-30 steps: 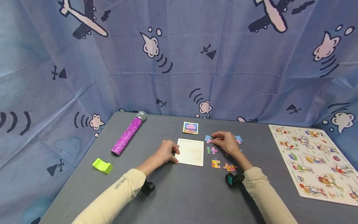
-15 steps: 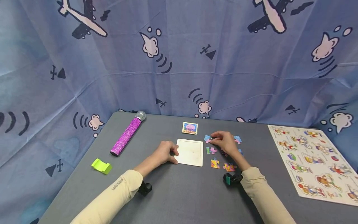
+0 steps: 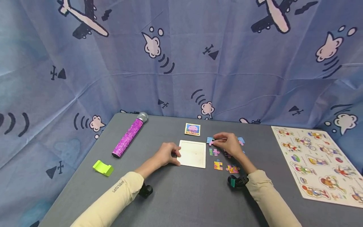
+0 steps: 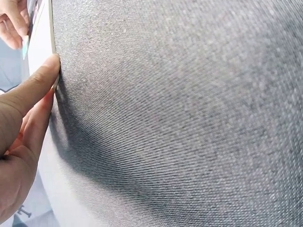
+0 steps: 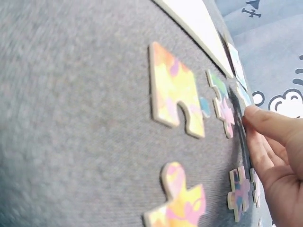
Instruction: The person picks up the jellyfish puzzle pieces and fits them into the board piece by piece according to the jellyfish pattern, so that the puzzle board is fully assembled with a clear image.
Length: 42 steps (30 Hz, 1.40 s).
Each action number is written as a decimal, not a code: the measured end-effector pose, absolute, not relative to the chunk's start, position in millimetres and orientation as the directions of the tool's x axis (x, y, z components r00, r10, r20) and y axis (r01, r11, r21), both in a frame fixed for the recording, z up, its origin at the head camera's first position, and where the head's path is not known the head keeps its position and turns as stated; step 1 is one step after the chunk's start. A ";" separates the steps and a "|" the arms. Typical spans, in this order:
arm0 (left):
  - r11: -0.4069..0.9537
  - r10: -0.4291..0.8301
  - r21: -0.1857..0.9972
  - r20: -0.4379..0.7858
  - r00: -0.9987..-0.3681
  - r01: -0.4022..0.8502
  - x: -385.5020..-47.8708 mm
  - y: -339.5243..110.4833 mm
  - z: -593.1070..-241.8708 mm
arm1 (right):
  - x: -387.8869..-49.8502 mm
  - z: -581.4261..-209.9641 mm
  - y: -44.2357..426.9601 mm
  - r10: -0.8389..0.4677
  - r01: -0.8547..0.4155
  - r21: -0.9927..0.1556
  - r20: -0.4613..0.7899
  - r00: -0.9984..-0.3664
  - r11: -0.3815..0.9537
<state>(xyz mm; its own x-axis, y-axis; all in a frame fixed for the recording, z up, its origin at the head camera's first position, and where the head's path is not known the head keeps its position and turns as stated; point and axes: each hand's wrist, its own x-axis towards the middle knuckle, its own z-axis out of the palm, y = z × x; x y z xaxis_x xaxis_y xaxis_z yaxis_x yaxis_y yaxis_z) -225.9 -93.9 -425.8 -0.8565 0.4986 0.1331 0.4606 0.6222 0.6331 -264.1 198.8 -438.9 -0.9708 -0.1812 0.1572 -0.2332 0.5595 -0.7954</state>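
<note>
Blue piece (image 3: 209, 139): right grip (image 3: 229, 145) is pinching it, centre-right.
Left grip (image 3: 166, 154) is pinching the board (image 3: 193, 154), mid-frame; light pressure seems best.

The left forearm (image 3: 112, 197) and right forearm (image 3: 272, 198), both in pale sleeves, reach forward and angle inward. The left hand (image 3: 166, 154) curves into a pinch between thumb (image 4: 39, 81) and fingers. The right hand (image 3: 229, 145), slightly farther forward, bends at the knuckles, fingertips pinching.
</note>
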 end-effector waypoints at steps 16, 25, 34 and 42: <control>0.635 0.462 0.654 0.107 -0.881 0.412 -223.5 -91.3 -422.6 | -257.4 -437.2 196.4 -0.164 -0.044 -0.938 -0.014 -0.986 0.344; 0.629 0.463 0.655 0.118 -0.879 0.419 -223.7 -91.4 -423.3 | -251.8 -432.8 190.0 -0.211 -0.007 -0.974 -0.041 -0.977 0.225; 0.636 0.457 0.660 0.096 -0.884 0.400 -223.7 -90.7 -422.5 | -251.2 -432.3 185.3 -0.237 -0.015 -0.981 -0.032 -0.971 0.194; 0.633 0.452 0.666 0.097 -0.887 0.396 -222.8 -90.0 -422.0 | -250.0 -431.4 178.7 -0.229 -0.017 -0.970 -0.040 -0.973 0.242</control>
